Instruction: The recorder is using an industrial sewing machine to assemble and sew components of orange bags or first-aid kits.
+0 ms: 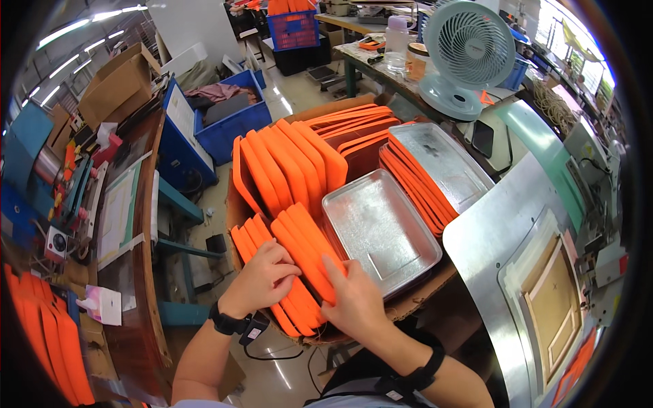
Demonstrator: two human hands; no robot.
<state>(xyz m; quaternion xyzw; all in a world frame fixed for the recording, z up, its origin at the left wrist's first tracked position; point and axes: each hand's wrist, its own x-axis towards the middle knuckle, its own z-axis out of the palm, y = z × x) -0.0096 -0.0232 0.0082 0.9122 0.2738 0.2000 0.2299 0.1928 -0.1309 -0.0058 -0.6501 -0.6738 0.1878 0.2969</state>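
Upright stacks of flat orange panels with rounded corners fill a cardboard box (425, 289) in front of me. My right hand (357, 299) grips the near end of a thick bundle of orange panels (299, 238), thumb and fingers on either side. Beside it, my left hand (262, 279) rests against a lower row of orange panels (296, 306). Its fingers are curled closed, and what they hold, if anything, is hidden. A shallow metal tray (381, 228) lies to the right of the bundle. Behind the bundle leans another orange group (289, 160).
A second metal tray (439, 163) lies on orange panels at the box's right. A metal plate with a wooden frame (554, 306) stands at right. The far table holds a fan (469, 51) and a phone (482, 139). A brown workbench (129, 272) runs along the left.
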